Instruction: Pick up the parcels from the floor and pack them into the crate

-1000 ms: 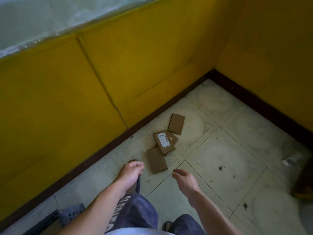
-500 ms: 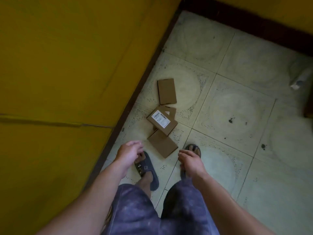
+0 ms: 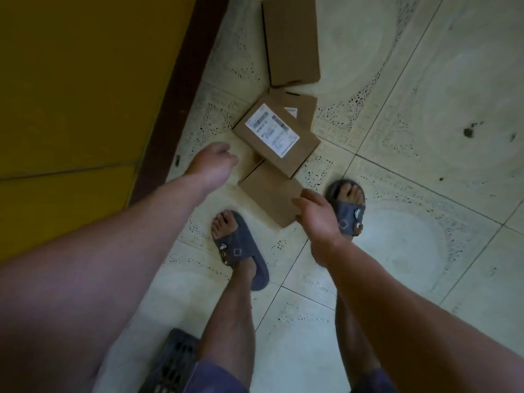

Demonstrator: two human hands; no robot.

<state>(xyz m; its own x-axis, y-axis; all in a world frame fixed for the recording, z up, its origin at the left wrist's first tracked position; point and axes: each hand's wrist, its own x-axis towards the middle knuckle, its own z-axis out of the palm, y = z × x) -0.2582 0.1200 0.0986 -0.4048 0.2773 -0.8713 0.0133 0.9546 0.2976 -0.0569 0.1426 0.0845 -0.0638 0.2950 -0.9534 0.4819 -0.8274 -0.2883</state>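
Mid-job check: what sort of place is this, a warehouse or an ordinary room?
Likely an ordinary indoor room, not a fitted warehouse: speckled floor tiles, a yellow wall with a dark skirting board, and the person in open slippers among loose cardboard parcels.

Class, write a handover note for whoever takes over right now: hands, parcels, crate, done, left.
Left hand: loosely curled, holds nothing, beside the labelled parcel.
Right hand: open, fingertips at the nearest plain parcel's edge.
Four parcels on the floor by the wall: the labelled one overlaps the nearest and a third parcel; the far parcel lies beyond.
Crate: behind the left leg, contents hidden.
Done: nothing lifted. Left: pick up all four, pack them.
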